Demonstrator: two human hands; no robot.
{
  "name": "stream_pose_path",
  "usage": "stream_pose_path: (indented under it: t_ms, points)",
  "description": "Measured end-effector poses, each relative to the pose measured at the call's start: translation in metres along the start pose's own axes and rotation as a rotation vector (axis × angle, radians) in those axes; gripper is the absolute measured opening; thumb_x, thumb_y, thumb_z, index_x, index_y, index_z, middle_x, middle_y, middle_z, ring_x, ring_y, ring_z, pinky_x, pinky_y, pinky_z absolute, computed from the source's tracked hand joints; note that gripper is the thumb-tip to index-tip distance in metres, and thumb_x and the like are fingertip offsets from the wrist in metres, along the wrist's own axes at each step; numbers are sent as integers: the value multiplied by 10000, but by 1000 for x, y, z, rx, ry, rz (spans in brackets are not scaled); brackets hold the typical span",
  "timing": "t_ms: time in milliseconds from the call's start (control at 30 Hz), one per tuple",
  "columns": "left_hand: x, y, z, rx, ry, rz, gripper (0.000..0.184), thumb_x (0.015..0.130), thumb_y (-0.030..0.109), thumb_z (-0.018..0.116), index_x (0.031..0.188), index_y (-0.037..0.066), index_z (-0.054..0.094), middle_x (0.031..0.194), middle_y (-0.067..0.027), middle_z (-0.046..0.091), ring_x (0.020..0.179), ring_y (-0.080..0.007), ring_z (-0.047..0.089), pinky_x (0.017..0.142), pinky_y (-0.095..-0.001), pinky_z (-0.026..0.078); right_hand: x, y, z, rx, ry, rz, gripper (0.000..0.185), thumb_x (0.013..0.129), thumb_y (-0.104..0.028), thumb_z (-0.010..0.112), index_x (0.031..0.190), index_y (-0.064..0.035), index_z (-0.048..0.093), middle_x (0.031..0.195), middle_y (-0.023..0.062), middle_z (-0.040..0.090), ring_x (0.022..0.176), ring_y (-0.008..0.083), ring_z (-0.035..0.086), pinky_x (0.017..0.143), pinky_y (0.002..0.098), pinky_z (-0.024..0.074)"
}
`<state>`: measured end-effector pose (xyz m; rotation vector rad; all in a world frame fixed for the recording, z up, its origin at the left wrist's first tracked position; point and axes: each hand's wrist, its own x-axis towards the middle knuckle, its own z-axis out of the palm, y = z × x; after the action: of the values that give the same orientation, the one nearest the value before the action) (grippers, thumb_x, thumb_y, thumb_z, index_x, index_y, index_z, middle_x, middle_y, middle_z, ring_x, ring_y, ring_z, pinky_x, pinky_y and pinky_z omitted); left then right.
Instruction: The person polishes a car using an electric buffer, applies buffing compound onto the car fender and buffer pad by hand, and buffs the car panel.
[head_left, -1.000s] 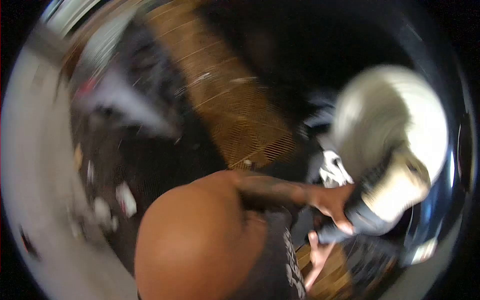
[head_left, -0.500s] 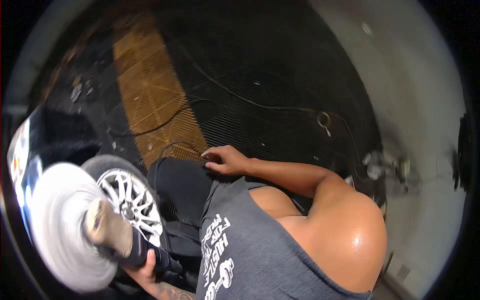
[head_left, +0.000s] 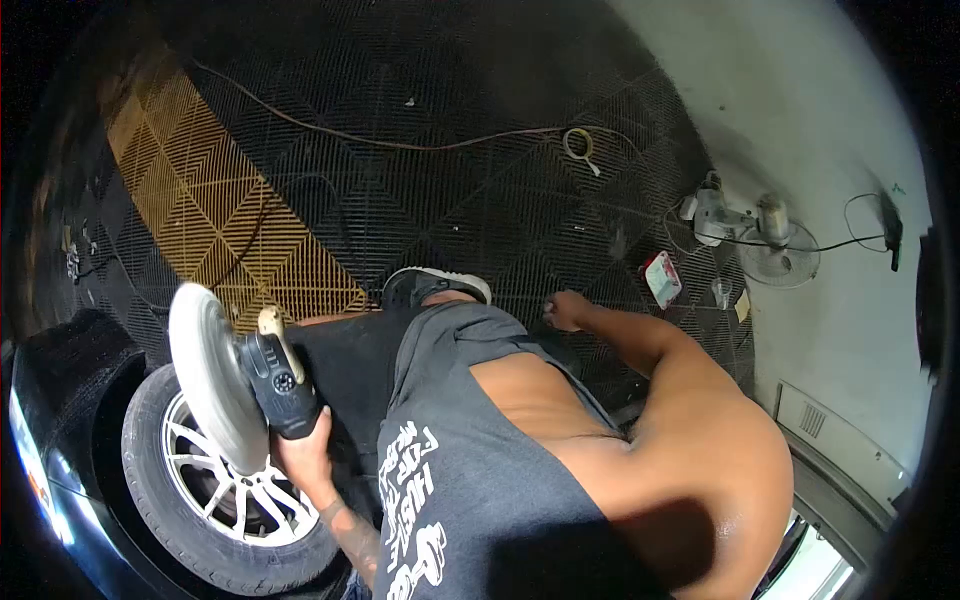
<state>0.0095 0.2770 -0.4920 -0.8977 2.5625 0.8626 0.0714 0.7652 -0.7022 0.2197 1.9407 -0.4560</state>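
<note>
My left hand [head_left: 308, 455] is wrapped around the black body of a polisher [head_left: 282, 385], which has a tan grip at its front. Its thick white buffing pad [head_left: 205, 375] faces left, in front of a white-spoked wheel [head_left: 245, 495] and its tire. Black bodywork of a car [head_left: 75, 390] stands beside the pad, which appears apart from it. Low by my right side, my right hand [head_left: 568, 310] has its fingers curled in; whatever may be inside them is hidden.
Black and yellow grid tiles [head_left: 215, 190] cover the floor, with a cord [head_left: 380, 143] running across. A roll of tape [head_left: 578, 145], a red-and-white box [head_left: 662, 278] and a fan [head_left: 775, 250] are near the wall at right. My shoe [head_left: 440, 285] is on the floor.
My left hand has raised and turned the polisher, so its pad shows edge-on. My right hand has moved from my knee out to the right. The view has shifted, too.
</note>
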Motion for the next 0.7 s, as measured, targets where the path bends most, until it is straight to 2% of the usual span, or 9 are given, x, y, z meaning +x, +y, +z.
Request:
stream_pose_path:
  t_ms: [133,200,267,367,467,500,533,600,700]
  points:
    - [0,-9,8,114,49,5,701,677,337,854,1209,-41,596,1199,-225,636,1087,-333,611,983,-421,435,49,25,36,-267,-163,77,344,855,-256,589,1055,8,680,938,214,702,879,371,682,788,460,524]
    - [-9,-25,1,52,-18,39,865,711,331,840,1372,-56,438,1384,-270,490,1262,-382,487,1083,-432,348,68,2,38,143,-228,11,324,814,-259,604,1003,-17,709,944,233,696,905,387,673,795,470,524]
    - [-13,-38,2,56,-6,94,904,705,315,848,1398,-61,405,1372,-260,499,1272,-369,481,1095,-422,338,75,-30,21,-20,-47,-282,307,783,-273,620,944,-36,730,943,234,699,883,393,675,768,458,531]
    - [-10,-36,10,-28,76,43,895,688,322,860,1371,-71,436,1303,-266,550,1198,-369,543,1045,-406,401,73,-63,-10,42,44,14,320,769,-275,631,973,-39,707,1003,228,688,929,385,660,787,450,521]
    - [-12,-27,5,-125,-52,23,778,679,351,851,1244,-66,517,1111,-226,639,985,-353,639,893,-404,497,117,-1,1,-450,-144,-268,361,897,-267,540,1186,-59,601,1208,218,611,1134,399,557,986,479,428]
    - [-16,0,-13,-69,-102,-69,800,677,407,832,1254,-53,521,1130,-243,637,990,-376,639,900,-415,499,98,9,-8,-495,100,-456,390,971,-272,454,1278,-63,575,1315,236,545,1209,389,511,1036,473,394]
    - [-21,-16,-4,19,3,-35,833,677,490,797,1265,-34,528,1165,-254,630,1032,-393,633,915,-436,498,93,13,-7,-570,319,-567,331,906,-185,548,1195,-42,621,1161,211,652,1055,342,629,851,451,530]
    - [-17,-23,-5,83,-52,-13,918,675,556,751,1320,-40,483,1256,-276,584,1171,-393,575,995,-444,464,112,15,-22,-493,329,-484,342,903,-196,556,1202,-42,620,1166,211,652,1058,344,628,857,452,528]
    - [-15,-27,2,16,-16,32,926,698,449,758,1392,-50,402,1325,-275,536,1221,-375,537,1068,-412,411,123,1,-29,-322,347,-237,359,899,-212,567,1211,-42,618,1173,211,650,1063,347,626,865,453,525]
